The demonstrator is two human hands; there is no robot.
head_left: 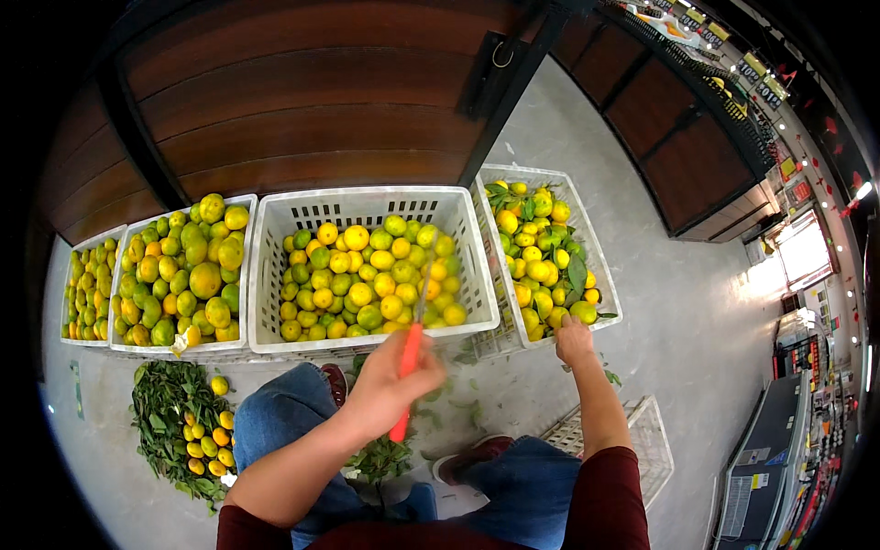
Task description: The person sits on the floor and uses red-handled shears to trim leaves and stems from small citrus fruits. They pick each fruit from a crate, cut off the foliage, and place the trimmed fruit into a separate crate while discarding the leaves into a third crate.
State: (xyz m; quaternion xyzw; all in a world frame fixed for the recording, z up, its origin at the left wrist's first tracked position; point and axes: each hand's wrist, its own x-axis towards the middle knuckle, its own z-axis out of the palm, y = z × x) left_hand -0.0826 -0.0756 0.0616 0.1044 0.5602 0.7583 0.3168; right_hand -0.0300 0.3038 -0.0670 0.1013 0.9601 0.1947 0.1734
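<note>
My left hand [392, 380] is closed round the red handle of a knife [410, 367]. Its thin blade, a little blurred, points away from me over the near side of the middle crate [367, 346]. My right hand [575, 341] reaches to the near rim of the right crate [600, 240], its fingers curled at a yellow-green mandarin [584, 313]. Part of those fingers is hidden. More mandarins with green leaves [577, 273] fill that crate, while the middle one holds loose mandarins [369, 275] without leaves.
Two more crates of citrus [188, 266] stand at the left. Below them lies a heap of cut leaves [165, 417] beside several mandarins [209, 447]. An upturned-looking white crate [653, 449] sits by my right leg. A brown wooden stand [302, 101] rises behind the crates.
</note>
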